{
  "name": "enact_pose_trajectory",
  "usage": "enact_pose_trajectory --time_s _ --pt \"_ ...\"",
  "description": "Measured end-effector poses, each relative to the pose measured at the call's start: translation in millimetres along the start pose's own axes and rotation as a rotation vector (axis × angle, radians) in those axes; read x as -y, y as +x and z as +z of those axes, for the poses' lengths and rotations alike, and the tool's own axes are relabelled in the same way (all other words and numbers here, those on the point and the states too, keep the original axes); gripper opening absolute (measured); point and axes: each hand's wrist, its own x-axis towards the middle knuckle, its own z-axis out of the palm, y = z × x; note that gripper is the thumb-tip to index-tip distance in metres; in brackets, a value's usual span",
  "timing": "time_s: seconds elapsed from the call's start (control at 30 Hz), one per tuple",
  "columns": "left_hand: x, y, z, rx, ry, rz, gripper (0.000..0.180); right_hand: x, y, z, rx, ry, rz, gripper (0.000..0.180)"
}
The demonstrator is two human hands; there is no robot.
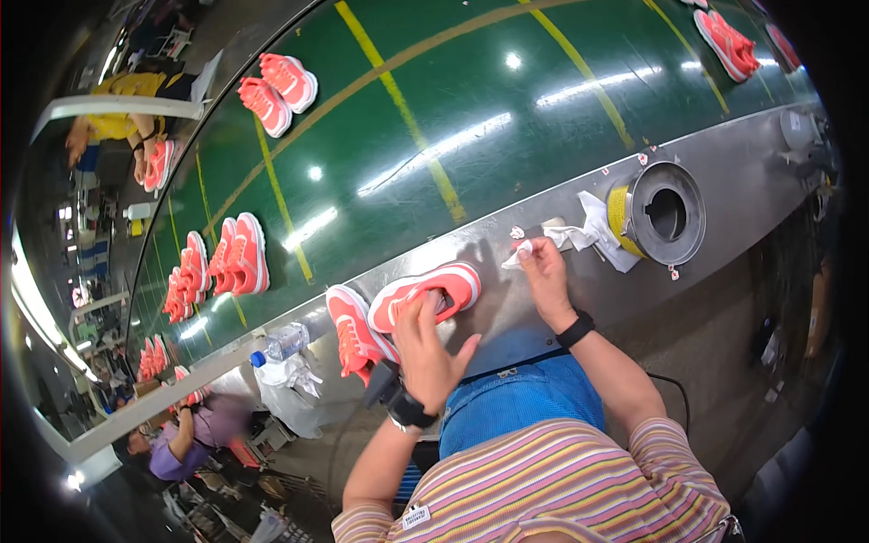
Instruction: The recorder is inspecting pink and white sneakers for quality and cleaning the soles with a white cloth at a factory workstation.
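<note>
The broad green conveyor belt (507, 118) with yellow stripes fills the far half of my view, carrying pairs of coral-pink sports shoes (237, 256) on its left side and more at the far right corner. Along its near edge runs the grey metal tabletop (724, 163), where I work.

On that tabletop, right of centre, lies a round grey metal drum with a dark hole and a yellow band (665, 213), with white cloth (593, 231) bunched just beside it on the left. At the left end lies a clear plastic water bottle with a blue cap (282, 344).

In front of me are two coral-pink sports shoes with white soles. The nearer-left one (353, 335) rests on the tabletop, touching its partner. My left hand (427, 348) is clamped on the partner shoe (425, 290), fingers curled into its opening while it lies on its side. I judge it light, with a soft mesh upper that yields under pressure and a springy but firmer sole, so the collar or the sole edge looks the surest hold.

My right hand (546, 271) is pinched together on a small white rag (516, 258), just right of the held shoe's toe. A few tiny white and pink scraps (518, 233) lie near it.
</note>
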Motion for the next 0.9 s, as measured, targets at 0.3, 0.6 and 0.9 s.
enact_pose_trajectory --time_s 0.3,0.6,0.9 --pt "57 28 48 0.099 0.192 0.31 0.061 -8 -38 48 -0.031 -0.124 0.007 0.009" --pt "64 31 48 0.157 0.177 0.356 0.058 -13 32 67 0.489 -0.388 -0.109 0.01" --pt "65 30 45 0.177 0.171 0.321 0.057 -4 -43 59 -0.065 -0.188 0.036 0.006"
